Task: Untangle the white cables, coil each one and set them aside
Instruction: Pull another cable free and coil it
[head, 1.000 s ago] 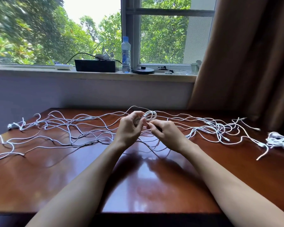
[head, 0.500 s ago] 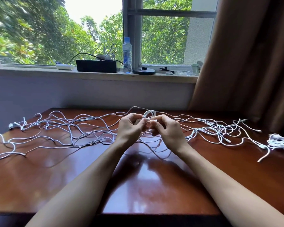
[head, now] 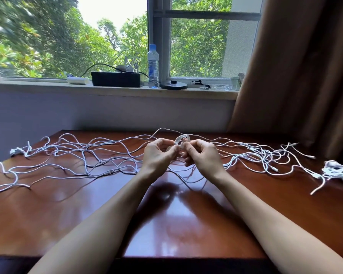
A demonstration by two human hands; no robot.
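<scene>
Both hands met over the middle of the bench (head: 166,224), towards its far edge, working on a small coil (head: 183,139) of white cable held up just off the wood. The left hand (head: 158,155) had its fingers curled and pinched the coil's left side between thumb and fingertips. The right hand (head: 202,157), curled likewise, pinched at the coil's right side, though it was not clear whether it held the loops themselves or the loose strand feeding onto them. The coil looked small, only a few turns, so this cable seemed partly wound at most. Far more was left than done. The white cables (head: 77,157) sprawled in a loose, crossing tangle over the left half of the bench, out to its left edge, and a tighter knot of them (head: 263,157) lay to the right of the hands, with plug ends trailing towards the near right. At the bench's right edge sat a bundle (head: 339,171) of white cable, apart from the rest, probably what had been set aside, although how neatly it was coiled could not be made out. By this showing the job was at an early stage, with most cables neither freed nor coiled. On the window sill (head: 48,85) beyond stood a water bottle (head: 153,66) and a black box (head: 117,79), and a brown curtain (head: 305,76) hung at the right.
</scene>
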